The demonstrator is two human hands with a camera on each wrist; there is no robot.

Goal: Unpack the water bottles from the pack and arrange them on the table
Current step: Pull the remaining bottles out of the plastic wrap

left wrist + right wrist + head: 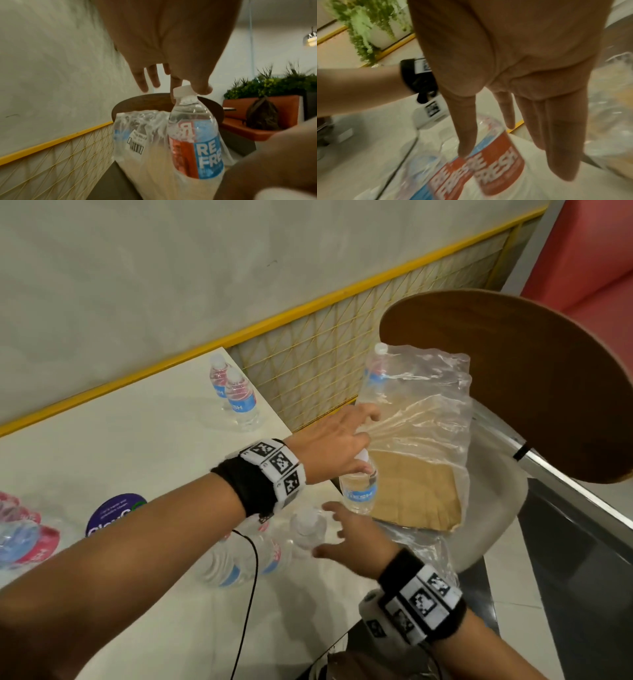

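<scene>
- Your left hand (337, 440) pinches the cap of a water bottle (195, 140) at the torn pack (419, 419).
- Your right hand (356, 537) hovers with fingers spread, holding nothing, above bottles (260, 556) on the bench (144, 440).

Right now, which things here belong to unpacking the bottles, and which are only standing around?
Job:
left hand pinching the cap of a bottle
right hand, open
plastic pack
bottles on the table

Only around:
wooden chair
purple sticker
cardboard sheet
</scene>
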